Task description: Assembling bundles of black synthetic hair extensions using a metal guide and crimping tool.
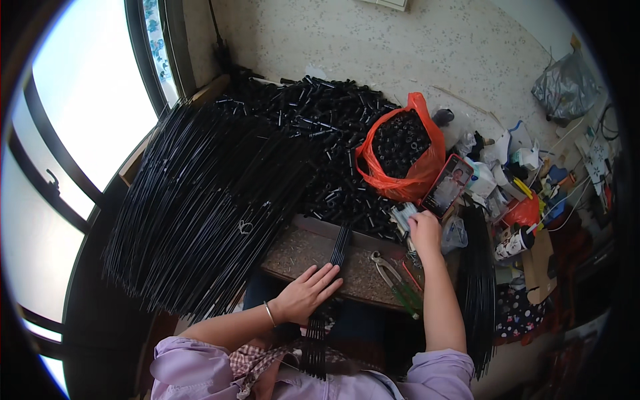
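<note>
- Slim black rods (pixel 341 247), on the board (pixel 290 250) at near centre, are covered by the flat, unclenched left hand (pixel 310 291); steadying is judged the step in hand.
- At right, a pale packet (pixel 401 215) is neared by the right hand (pixel 425 233), whose grip cannot be told.
- Next, aligned rods seem called for.

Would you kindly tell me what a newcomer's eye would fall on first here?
Probably the great sheaf of thin black rods, fanned across the left near the window. Next comes the bright red bag of small black parts, right of centre. Nearer the body, the left hand rests on a small row of black rods.
</note>
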`<state>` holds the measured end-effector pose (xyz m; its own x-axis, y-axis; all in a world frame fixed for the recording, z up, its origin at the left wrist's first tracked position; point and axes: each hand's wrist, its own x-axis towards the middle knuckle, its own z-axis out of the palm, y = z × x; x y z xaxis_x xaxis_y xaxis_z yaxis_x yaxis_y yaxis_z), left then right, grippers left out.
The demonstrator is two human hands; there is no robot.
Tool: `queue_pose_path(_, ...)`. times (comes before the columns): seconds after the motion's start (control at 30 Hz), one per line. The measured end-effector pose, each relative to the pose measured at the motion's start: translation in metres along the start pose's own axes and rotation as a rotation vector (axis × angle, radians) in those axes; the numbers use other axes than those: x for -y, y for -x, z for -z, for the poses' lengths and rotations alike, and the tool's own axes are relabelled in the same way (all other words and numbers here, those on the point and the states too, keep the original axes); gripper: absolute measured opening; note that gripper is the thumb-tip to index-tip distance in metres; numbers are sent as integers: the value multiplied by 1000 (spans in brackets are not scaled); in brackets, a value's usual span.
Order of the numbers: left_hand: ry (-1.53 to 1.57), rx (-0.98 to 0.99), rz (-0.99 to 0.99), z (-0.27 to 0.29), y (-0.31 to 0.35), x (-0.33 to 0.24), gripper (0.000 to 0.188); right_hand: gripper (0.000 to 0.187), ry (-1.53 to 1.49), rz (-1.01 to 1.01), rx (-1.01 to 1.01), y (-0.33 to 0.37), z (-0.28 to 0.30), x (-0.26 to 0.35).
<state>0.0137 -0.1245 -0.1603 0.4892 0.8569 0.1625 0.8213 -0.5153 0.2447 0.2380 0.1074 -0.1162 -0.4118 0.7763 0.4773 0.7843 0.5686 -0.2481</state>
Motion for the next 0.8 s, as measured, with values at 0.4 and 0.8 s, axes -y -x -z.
queue_pose_path(0.4, -35, 97, 3, 2, -1, 12, 65, 7, 63, 93, -94, 1, -14, 6)
queue_pose_path(0.8, -2, 103, 33, 7, -6, 11, 73, 15, -291, 235, 266, 22, -47, 49)
